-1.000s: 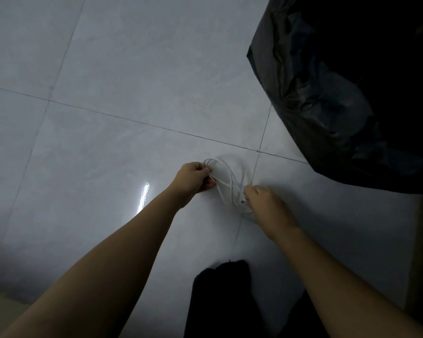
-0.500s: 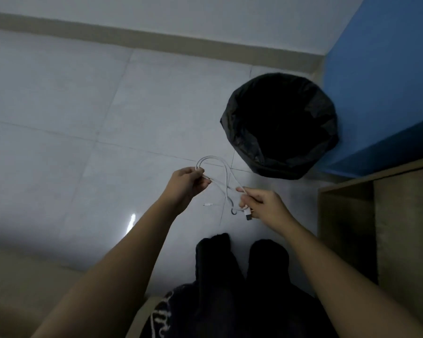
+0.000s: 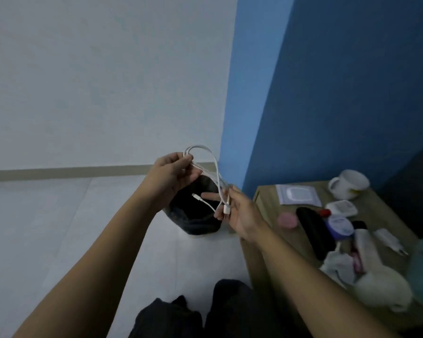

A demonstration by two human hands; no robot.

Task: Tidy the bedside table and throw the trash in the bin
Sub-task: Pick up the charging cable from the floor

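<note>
Cable (image 3: pixel 213 172), white, hangs looped in the air between both hands, in front of the black-lined bin (image 3: pixel 198 224) and near the cluttered bedside table (image 3: pixel 266 202). Left hand (image 3: pixel 174 174) pinches the loop's top; right hand (image 3: pixel 239 213) has thumb and fingers clamped on the lower strands by the plug, one connector dangling free. Judgement: fix the left pinch, gather the loose end into even loops, then set the coil on the table, not in the bin.
</note>
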